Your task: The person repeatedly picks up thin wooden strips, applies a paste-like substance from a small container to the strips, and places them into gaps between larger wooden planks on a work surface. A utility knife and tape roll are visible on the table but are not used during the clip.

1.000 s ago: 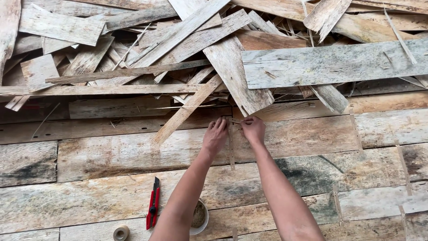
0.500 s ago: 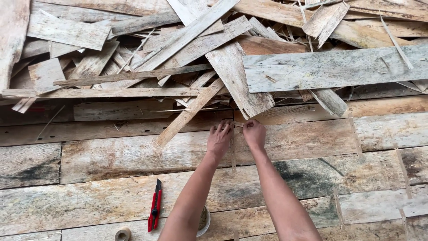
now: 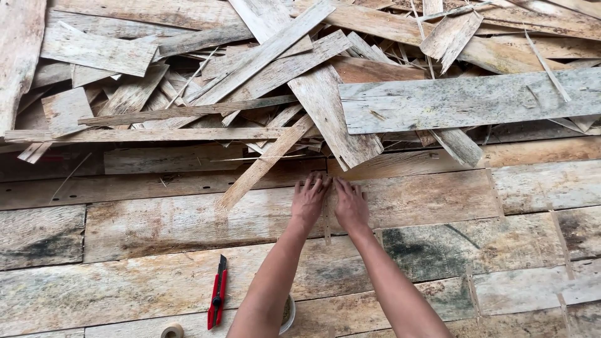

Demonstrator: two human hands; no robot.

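Pressing flat at frame centre, left hand (image 3: 308,201) and right hand (image 3: 350,204) flank a thin strip (image 3: 327,216) lying along a seam in the boards (image 3: 156,219); neither grip closes, fingers spread to pin it. A knife (image 3: 217,300) lies lower left.
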